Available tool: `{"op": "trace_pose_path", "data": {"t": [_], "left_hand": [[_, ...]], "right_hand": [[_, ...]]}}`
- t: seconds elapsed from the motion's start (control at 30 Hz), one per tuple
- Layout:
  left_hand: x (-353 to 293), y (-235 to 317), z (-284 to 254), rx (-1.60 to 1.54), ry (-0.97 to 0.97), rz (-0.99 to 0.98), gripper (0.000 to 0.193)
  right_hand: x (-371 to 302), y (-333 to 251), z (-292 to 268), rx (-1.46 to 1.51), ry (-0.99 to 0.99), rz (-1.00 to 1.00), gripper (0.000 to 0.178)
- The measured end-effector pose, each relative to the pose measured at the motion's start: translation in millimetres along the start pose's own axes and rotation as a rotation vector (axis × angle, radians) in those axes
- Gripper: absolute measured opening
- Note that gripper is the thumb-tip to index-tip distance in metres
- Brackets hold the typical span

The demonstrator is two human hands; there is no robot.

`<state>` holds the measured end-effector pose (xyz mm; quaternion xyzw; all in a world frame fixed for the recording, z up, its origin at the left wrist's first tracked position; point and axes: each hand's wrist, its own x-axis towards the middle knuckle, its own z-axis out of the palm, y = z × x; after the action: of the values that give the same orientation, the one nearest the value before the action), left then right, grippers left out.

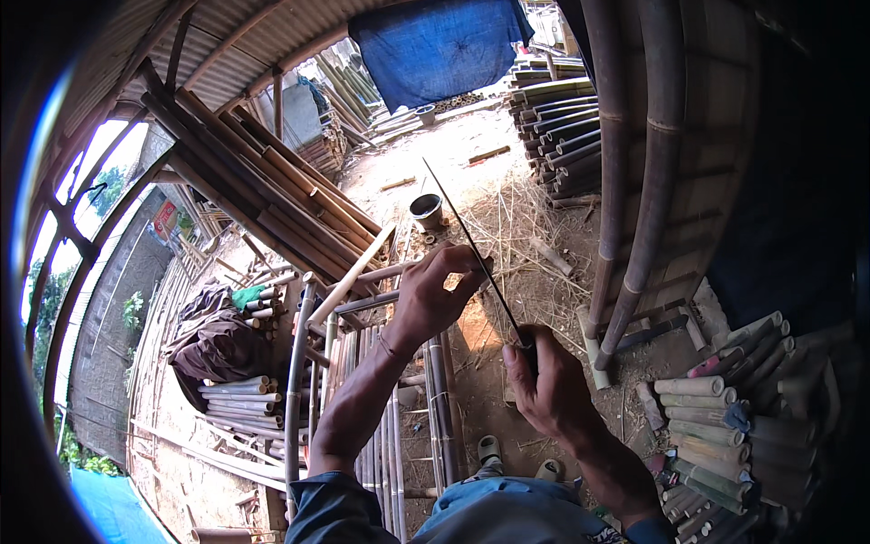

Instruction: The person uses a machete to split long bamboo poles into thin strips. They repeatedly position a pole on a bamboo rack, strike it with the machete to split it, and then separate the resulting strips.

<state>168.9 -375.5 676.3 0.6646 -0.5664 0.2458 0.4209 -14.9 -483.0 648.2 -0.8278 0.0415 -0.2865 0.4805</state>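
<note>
Clasping a long thin blade (468, 236) by one end in the closed right hand (548, 376), left hand (439, 288) pinched alongside mid-length (cannot tell on what), presumably for steadiness.

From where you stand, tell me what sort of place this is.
Most likely an open-sided bamboo workshop or storage yard: stacked bamboo poles, a corrugated roof and thin loose strips scattered about point that way.
</note>
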Motion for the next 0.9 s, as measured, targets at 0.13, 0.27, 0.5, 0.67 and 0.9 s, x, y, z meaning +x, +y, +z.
{"op": "trace_pose_path", "data": {"t": [0.13,0.27,0.5,0.67,0.9], "left_hand": [[-5.3,3.1,8.0,0.039,-0.002,-0.012,0.023],[-6.2,6.3,15.1,0.003,-0.010,-0.017,0.022],[-2.0,16.3,19.4,0.013,-0.042,-0.077,0.025],[58.8,80.9,-32.1,0.525,-0.254,-0.106,0.030],[123.0,40.9,31.0,0.359,-0.439,0.269,0.038]], "right_hand": [[-6.6,5.3,-2.0,0.008,0.017,-0.009,0.022],[-11.2,8.2,-6.5,0.031,-0.008,0.038,0.022],[-10.2,16.2,-7.7,0.058,-0.012,0.075,0.023],[9.7,16.7,-24.9,-0.027,-0.016,0.143,0.025],[26.9,10.8,-10.5,-0.062,0.007,0.134,0.029]]}}
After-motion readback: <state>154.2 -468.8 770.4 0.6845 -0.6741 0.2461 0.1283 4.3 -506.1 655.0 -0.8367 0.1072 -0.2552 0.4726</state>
